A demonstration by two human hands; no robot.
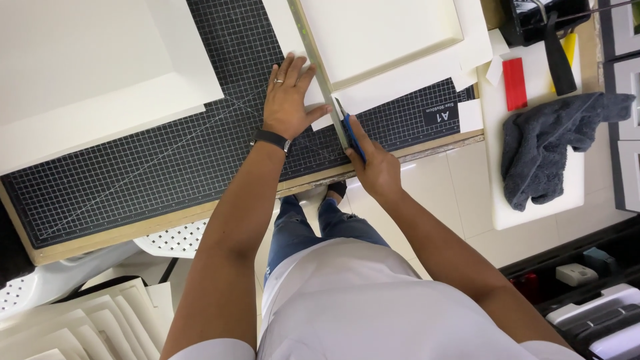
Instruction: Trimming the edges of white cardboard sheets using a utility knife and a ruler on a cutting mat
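Cutting is the step in hand: a blue-handled utility knife [352, 135] rests against the edge of a long metal ruler [319, 67] that lies across a sheet of white mat board [400, 80], and the whole arrangement sits on a black gridded cutting mat [167, 160] on the workbench. The left hand [288, 100] is spread flat, palm down, fingers splayed over the ruler and the board just beside it, pressing both against the mat; it grasps nothing, only bears down. The right hand [373, 163] is closed around the knife handle, with the blade tip meeting the board close to the near end of the ruler, near the mat's front edge. By my reading the stroke is at or close to its near end, since the knife sits low along the ruler, towards the person's body. What the next move seems to call for is steady downward pressure from the left hand so the ruler cannot slip, and a blade kept tight to the ruler's edge. Another large white board [100, 60] lies at the mat's far left, and a grey cloth [547, 150], a red block [514, 83] and a black-headed hammer [557, 57] sit well apart on a white side surface [533, 217].
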